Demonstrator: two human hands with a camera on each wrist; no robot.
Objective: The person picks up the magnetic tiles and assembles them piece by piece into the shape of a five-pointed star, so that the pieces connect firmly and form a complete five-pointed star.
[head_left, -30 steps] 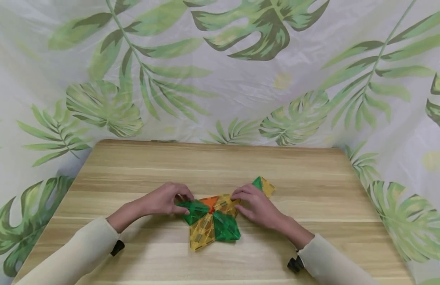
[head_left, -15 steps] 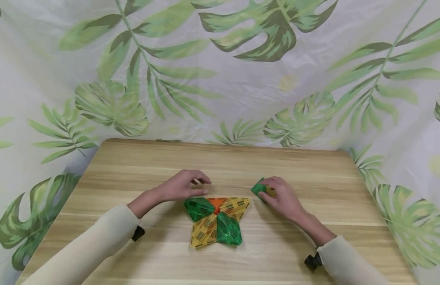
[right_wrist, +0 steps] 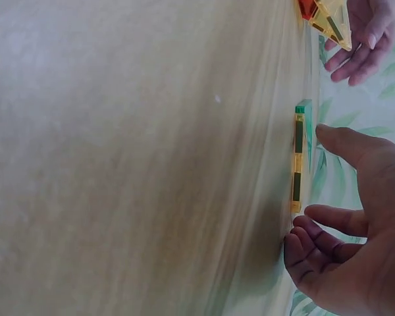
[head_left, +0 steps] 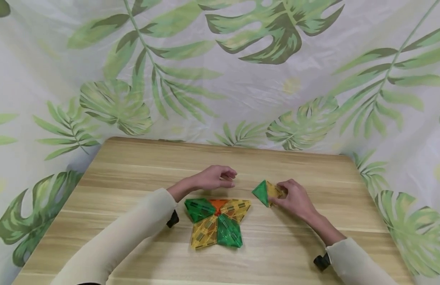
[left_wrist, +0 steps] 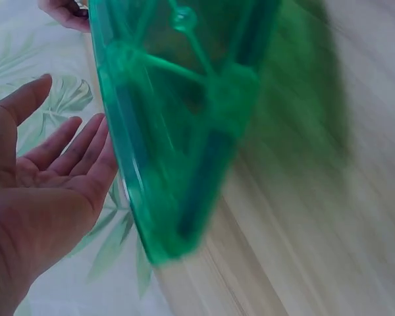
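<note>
Translucent magnetic tiles make a butterfly-like shape on the table: green tiles (head_left: 229,230), amber tiles (head_left: 204,232) and an orange tile (head_left: 217,204) at the top middle. Beyond its far edge hovers my left hand (head_left: 216,178), fingers loosely extended, holding nothing. A green part of the shape (left_wrist: 178,151) looms large in the left wrist view. To the right, my right hand (head_left: 294,200) holds a joined pair of green and amber tiles (head_left: 261,193) by the amber end. Its thumb and fingers span the pair's edge (right_wrist: 297,161) in the right wrist view.
The wooden table (head_left: 141,158) carries all the tiles. Behind it hangs a leaf-patterned cloth (head_left: 191,79). A small black device (head_left: 322,262) sits at the right wrist and another (head_left: 172,219) at the left.
My left hand has left the butterfly shape's left side and moved right and away. My right hand has gone from the shape to the separate pair, which has turned clockwise.
</note>
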